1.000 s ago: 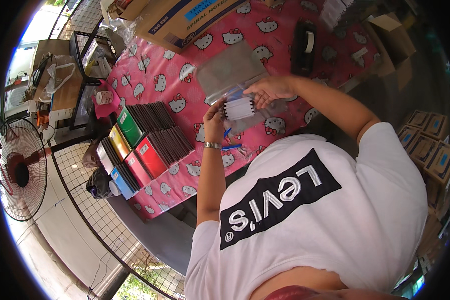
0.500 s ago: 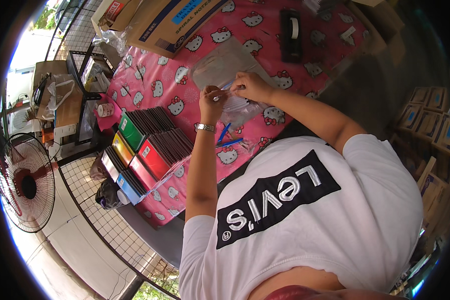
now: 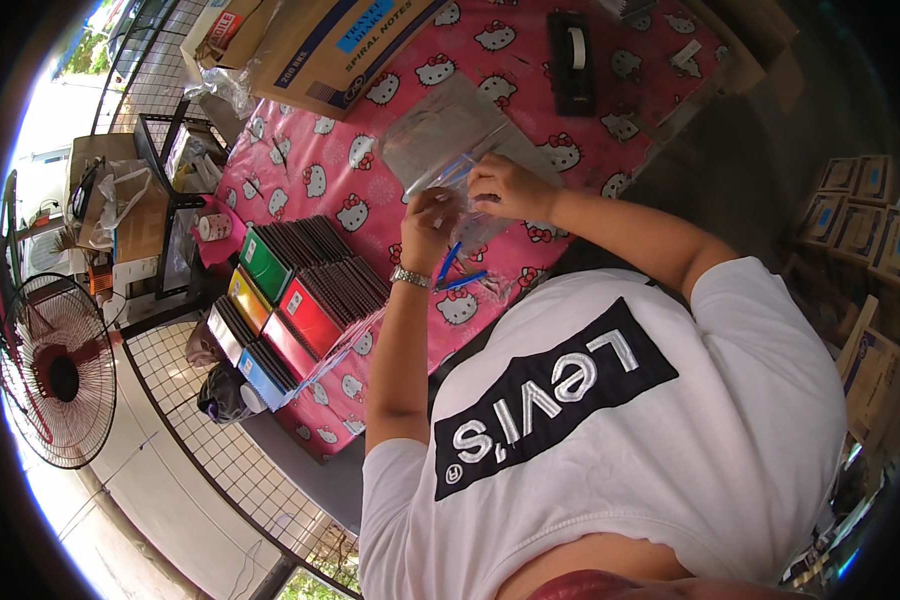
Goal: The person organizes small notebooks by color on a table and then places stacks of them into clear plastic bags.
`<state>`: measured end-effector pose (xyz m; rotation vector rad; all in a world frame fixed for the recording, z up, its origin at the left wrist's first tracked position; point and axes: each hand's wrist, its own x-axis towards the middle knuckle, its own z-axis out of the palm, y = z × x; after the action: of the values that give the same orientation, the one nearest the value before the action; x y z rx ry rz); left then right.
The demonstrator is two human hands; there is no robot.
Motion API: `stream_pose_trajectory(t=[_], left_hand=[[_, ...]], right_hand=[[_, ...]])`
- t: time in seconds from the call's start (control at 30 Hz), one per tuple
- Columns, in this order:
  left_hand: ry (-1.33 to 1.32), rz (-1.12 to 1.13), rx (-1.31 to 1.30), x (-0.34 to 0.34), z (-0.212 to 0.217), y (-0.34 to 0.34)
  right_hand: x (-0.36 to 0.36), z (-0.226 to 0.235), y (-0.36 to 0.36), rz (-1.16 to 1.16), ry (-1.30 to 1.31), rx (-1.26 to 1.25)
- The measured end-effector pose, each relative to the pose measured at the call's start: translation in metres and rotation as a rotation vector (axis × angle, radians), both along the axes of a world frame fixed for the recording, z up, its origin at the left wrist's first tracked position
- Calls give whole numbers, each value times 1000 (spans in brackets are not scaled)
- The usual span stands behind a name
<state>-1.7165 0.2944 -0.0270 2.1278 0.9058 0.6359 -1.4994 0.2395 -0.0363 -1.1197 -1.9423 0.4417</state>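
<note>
Head view: we are seeing a pink patterned table [image 3: 315, 180] and, toward nine o'clock, a fan [image 3: 60, 375]. Colourful notebooks [image 3: 305, 310] are standing at nine, a carton [image 3: 320, 65] is sitting at eleven, a black dispenser [image 3: 571, 75] at one. At twelve, clear plastic [image 3: 456, 170] is lying; the left hand [image 3: 430, 218] and right hand [image 3: 510, 188] are touching it, fingers bending; whether they are gripping, we cannot tell.
</note>
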Motion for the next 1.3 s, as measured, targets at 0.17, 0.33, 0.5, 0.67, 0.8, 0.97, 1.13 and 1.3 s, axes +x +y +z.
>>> stream_pose_trajectory(t=[0.17,0.33,0.5,0.67,0.8,0.97,1.13,1.3], left_hand=[[32,304,-110,10,-10,0],[310,404,-61,15,-3,8],[521,208,-80,42,36,18],[305,152,-203,22,14,30],[25,183,-297,11,-7,22],[-261,308,-730,19,-13,2],[-254,325,-729,18,-18,6],[-338,308,-735,18,-21,8]], right_hand=[[-21,-11,4,-400,-4,-100],[19,-12,26,-387,79,-111],[159,-57,27,-1254,534,-539],[161,-54,20,-1033,1239,-633],[137,-57,-7,-890,1304,-479],[124,-93,-36,-633,1745,-727],[63,-25,61,232,1086,-1130],[-17,70,107,556,-577,-463]])
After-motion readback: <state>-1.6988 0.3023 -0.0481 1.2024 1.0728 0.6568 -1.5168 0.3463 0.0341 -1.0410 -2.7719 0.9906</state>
